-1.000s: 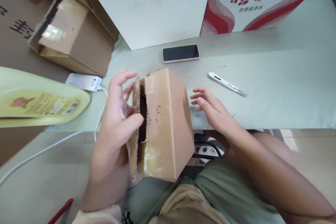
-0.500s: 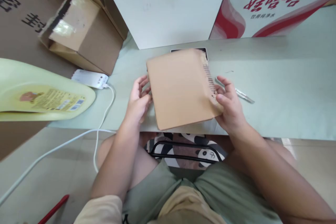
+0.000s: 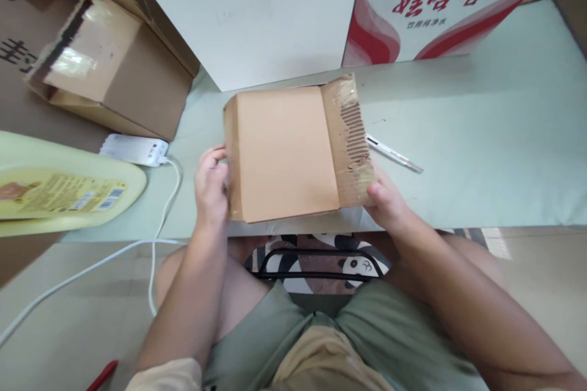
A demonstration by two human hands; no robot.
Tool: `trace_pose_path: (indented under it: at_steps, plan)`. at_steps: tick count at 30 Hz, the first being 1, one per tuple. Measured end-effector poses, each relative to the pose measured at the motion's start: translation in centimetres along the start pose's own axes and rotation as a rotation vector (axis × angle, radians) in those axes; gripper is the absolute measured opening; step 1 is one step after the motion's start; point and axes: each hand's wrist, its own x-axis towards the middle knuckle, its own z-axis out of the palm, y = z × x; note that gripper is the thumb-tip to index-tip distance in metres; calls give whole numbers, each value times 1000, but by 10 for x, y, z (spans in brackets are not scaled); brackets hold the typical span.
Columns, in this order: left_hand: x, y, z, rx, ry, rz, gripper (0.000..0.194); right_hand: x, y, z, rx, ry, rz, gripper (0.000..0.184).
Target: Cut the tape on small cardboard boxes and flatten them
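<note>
Between my two hands is a brown piece of cardboard (image 3: 287, 153) with folded side flaps. Its right flap is torn, so the ribbed inner layer shows, and bits of clear tape cling to it. My left hand (image 3: 212, 186) grips the left flap, fingers behind it. At the lower right corner my right hand (image 3: 387, 195) pinches the torn flap, thumb in front and the other fingers hidden. A white utility knife (image 3: 394, 153) lies on the table just beyond my right hand. Something mostly hidden lies under the cardboard.
Behind stand a large white box (image 3: 261, 18) and a white-and-red water carton (image 3: 413, 18). To the left are an open cardboard box (image 3: 142, 73), a white power adapter (image 3: 135, 149) with a cable (image 3: 169, 201), and a pale yellow bottle (image 3: 68, 183). The table's front edge runs above my knees.
The cardboard's side flaps have swung outward and now show on both sides. My right hand has shifted to the lower right corner. The view has moved slightly to the right.
</note>
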Motion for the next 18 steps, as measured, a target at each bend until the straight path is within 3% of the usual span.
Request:
trace_pose_path:
  at_steps: [3,8,14,18]
  plan:
    - [3,17,-4,-161,138,-53,38,-1,7,2,70,-68,37,75]
    - [6,32,-7,-291,240,-164,46,4,15,3,21,62,44,70]
    - [-1,35,-16,-295,137,-266,37,12,24,2,-52,165,6,67]
    - [-8,38,-24,-326,-72,-405,43,14,25,6,39,270,43,69]
